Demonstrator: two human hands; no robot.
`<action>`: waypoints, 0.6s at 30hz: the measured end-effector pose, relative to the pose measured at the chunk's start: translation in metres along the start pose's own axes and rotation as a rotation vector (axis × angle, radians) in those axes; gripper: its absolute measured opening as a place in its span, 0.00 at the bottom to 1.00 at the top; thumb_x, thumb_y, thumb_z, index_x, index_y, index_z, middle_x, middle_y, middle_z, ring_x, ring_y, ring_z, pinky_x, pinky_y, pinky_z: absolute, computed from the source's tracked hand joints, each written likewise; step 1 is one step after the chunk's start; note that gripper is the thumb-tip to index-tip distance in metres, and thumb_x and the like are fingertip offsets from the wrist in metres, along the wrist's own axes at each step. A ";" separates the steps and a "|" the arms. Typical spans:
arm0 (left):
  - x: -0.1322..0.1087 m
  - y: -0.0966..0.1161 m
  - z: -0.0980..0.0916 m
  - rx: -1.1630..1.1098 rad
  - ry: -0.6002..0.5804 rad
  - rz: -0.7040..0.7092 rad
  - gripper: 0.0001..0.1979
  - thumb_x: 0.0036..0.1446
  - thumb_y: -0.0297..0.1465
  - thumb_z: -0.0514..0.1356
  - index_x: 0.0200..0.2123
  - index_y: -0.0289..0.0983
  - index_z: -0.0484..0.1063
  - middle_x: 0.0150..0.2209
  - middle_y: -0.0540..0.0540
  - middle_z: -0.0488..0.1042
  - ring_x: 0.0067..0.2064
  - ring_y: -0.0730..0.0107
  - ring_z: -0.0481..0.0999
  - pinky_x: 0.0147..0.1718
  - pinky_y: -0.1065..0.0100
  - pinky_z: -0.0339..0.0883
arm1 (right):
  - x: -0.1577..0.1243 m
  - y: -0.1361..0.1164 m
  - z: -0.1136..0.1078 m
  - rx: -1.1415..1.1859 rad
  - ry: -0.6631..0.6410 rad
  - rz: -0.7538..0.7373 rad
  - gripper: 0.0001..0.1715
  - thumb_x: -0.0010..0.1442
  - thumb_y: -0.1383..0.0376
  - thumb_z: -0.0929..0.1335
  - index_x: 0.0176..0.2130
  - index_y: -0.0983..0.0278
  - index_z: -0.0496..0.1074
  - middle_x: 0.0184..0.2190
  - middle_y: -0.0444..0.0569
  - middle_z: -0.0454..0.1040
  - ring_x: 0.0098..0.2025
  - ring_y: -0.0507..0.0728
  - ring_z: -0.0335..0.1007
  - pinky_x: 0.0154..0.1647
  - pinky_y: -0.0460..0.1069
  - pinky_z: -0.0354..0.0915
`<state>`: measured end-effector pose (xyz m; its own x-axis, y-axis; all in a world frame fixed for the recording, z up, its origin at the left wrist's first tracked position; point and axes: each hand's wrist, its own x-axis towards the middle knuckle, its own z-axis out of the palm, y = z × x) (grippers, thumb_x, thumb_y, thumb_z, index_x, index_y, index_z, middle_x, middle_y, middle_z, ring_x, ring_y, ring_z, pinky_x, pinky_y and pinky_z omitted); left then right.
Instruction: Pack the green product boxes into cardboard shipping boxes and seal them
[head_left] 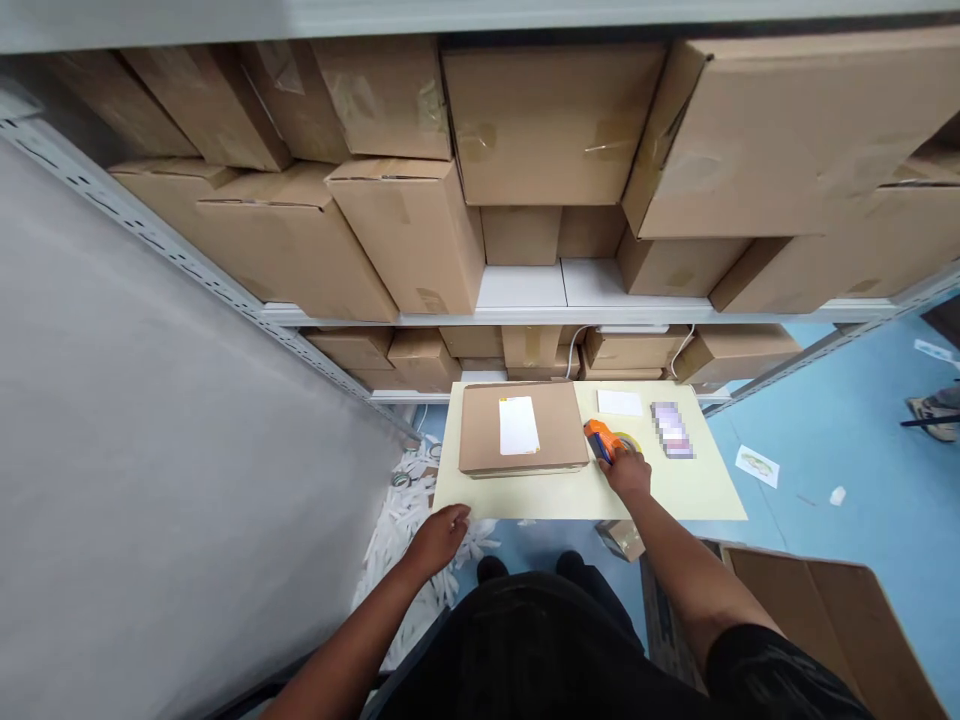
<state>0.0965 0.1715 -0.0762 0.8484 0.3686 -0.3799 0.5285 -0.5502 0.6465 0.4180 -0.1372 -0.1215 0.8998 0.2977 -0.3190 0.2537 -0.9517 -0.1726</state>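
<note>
My right hand (pixel 628 472) is closed around an orange and blue tape dispenser (pixel 601 438) with a yellow roll, on the right half of the cream tabletop (pixel 540 500). To the left of the dispenser lies a stack of flat brown cardboard (pixel 484 430) with a white label (pixel 519 426) on top. My left hand (pixel 441 538) is by the table's front left edge, apart from the cardboard. Its fingers are curled together, and no object shows in them.
A stack of white cards (pixel 619 402) and a blurred purple item (pixel 673 430) lie at the table's right. Shelves of cardboard boxes (pixel 551 120) rise behind. White paper strips (pixel 394 560) cover the floor at left. A small box (pixel 621 538) and an open carton (pixel 817 620) are below right.
</note>
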 end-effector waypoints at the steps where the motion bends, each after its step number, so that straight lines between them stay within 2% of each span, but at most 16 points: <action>1: -0.011 0.010 0.001 0.009 -0.027 0.020 0.15 0.64 0.37 0.54 0.47 0.44 0.78 0.48 0.45 0.82 0.50 0.58 0.80 0.53 0.59 0.72 | 0.005 0.000 0.000 -0.032 -0.018 -0.008 0.26 0.67 0.52 0.64 0.56 0.64 0.74 0.54 0.63 0.75 0.62 0.70 0.62 0.57 0.62 0.60; 4: -0.034 0.061 0.007 -0.001 -0.056 0.082 0.14 0.66 0.37 0.53 0.42 0.45 0.78 0.43 0.48 0.82 0.45 0.61 0.80 0.47 0.63 0.72 | 0.013 0.003 0.000 -0.019 0.033 -0.043 0.21 0.69 0.55 0.62 0.49 0.64 0.76 0.50 0.63 0.77 0.61 0.70 0.62 0.56 0.62 0.59; 7: -0.024 0.136 0.013 0.010 -0.043 0.173 0.16 0.68 0.40 0.52 0.38 0.45 0.78 0.39 0.47 0.81 0.43 0.61 0.79 0.45 0.64 0.71 | 0.000 0.021 -0.002 0.236 0.069 -0.073 0.23 0.68 0.54 0.60 0.47 0.66 0.75 0.45 0.62 0.77 0.53 0.67 0.69 0.53 0.58 0.62; 9: 0.004 0.187 0.017 0.028 0.026 0.266 0.17 0.69 0.42 0.51 0.39 0.43 0.78 0.39 0.45 0.80 0.44 0.61 0.78 0.47 0.63 0.70 | -0.020 0.039 -0.006 0.482 0.081 -0.122 0.22 0.67 0.53 0.59 0.44 0.65 0.74 0.41 0.58 0.77 0.48 0.64 0.71 0.49 0.55 0.65; 12: 0.063 0.250 0.029 0.036 0.076 0.354 0.17 0.68 0.43 0.54 0.43 0.40 0.77 0.45 0.41 0.79 0.49 0.58 0.76 0.51 0.61 0.68 | -0.060 0.060 -0.018 0.774 0.086 -0.229 0.17 0.64 0.55 0.60 0.39 0.62 0.73 0.37 0.52 0.75 0.43 0.61 0.71 0.45 0.52 0.66; 13: 0.083 0.265 0.036 0.017 0.052 0.369 0.17 0.67 0.44 0.54 0.43 0.39 0.77 0.46 0.41 0.79 0.49 0.58 0.76 0.50 0.62 0.68 | -0.073 0.065 -0.022 0.837 0.074 -0.255 0.15 0.63 0.57 0.61 0.38 0.61 0.72 0.37 0.50 0.75 0.42 0.61 0.71 0.44 0.51 0.66; 15: 0.114 0.286 0.053 -0.015 -0.112 0.366 0.20 0.68 0.45 0.53 0.39 0.37 0.77 0.39 0.43 0.79 0.42 0.61 0.76 0.42 0.64 0.68 | -0.095 0.072 -0.029 0.926 0.042 -0.292 0.12 0.61 0.59 0.61 0.37 0.60 0.72 0.35 0.48 0.73 0.39 0.60 0.70 0.42 0.50 0.66; 18: 0.134 0.296 0.082 -0.022 -0.309 0.335 0.22 0.68 0.45 0.51 0.31 0.37 0.75 0.29 0.49 0.75 0.32 0.66 0.73 0.32 0.67 0.64 | -0.113 0.078 -0.034 1.007 0.027 -0.267 0.11 0.62 0.57 0.62 0.34 0.60 0.70 0.32 0.46 0.72 0.37 0.59 0.69 0.38 0.50 0.65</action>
<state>0.3689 -0.0032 0.0103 0.9433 -0.0696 -0.3245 0.2253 -0.5837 0.7801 0.3479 -0.2474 -0.0671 0.8687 0.4758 -0.1379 0.0429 -0.3496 -0.9359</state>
